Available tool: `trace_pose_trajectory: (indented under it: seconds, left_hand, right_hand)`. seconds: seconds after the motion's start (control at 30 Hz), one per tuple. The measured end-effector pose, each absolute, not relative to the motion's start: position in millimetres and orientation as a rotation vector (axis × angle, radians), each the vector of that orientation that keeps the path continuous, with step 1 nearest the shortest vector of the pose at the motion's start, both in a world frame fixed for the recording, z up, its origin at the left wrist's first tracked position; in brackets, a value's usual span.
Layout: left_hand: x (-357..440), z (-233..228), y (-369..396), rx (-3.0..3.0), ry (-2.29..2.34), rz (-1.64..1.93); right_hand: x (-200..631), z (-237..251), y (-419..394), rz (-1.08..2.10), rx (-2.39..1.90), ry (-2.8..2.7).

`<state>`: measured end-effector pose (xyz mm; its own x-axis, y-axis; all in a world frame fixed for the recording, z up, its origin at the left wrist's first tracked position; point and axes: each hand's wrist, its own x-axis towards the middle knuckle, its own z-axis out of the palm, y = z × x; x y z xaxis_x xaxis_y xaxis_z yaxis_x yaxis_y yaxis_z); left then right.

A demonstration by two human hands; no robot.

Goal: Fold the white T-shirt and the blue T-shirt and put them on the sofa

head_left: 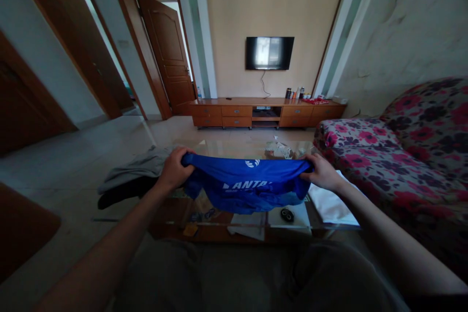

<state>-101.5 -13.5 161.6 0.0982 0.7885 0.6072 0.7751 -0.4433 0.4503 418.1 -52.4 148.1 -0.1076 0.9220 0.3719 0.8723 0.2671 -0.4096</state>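
A blue T-shirt (pixel 252 195) with white lettering is stretched out in the air above a glass coffee table (pixel 226 148). My left hand (pixel 177 168) is closed on its left end, and my right hand (pixel 321 171) grips the opposite end. Between the hands the cloth sags, its lower part bunched in folds. Left of my left hand lies a pile of grey and black clothes (pixel 131 175). A white folded cloth (pixel 334 200) rests beneath my right forearm.
Papers (pixel 248 224) and a small black object (pixel 287 214) show under the shirt. A flower-patterned sofa (pixel 365 151) stands at the right. Beyond the table are a low wooden cabinet (pixel 237 111) and a wall television (pixel 269 53).
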Motion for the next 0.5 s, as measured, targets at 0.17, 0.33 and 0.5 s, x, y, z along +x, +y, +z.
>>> trace_pose_trajectory:
  seconds: [0.17, 0.33, 0.5]
  left_hand:
    - [-117, 204, -39, 2.598, 1.776, 1.177]
    - [-120, 251, -63, 2.503, 1.991, 1.407]
    - [-114, 311, -91, 2.371, 2.009, 1.972]
  right_hand:
    - [424, 197, -72, -0.122, -1.642, -1.897]
    - [406, 261, -102, -0.36, -1.584, -1.784]
    - [382, 326, -146, -0.608, -1.495, -1.606]
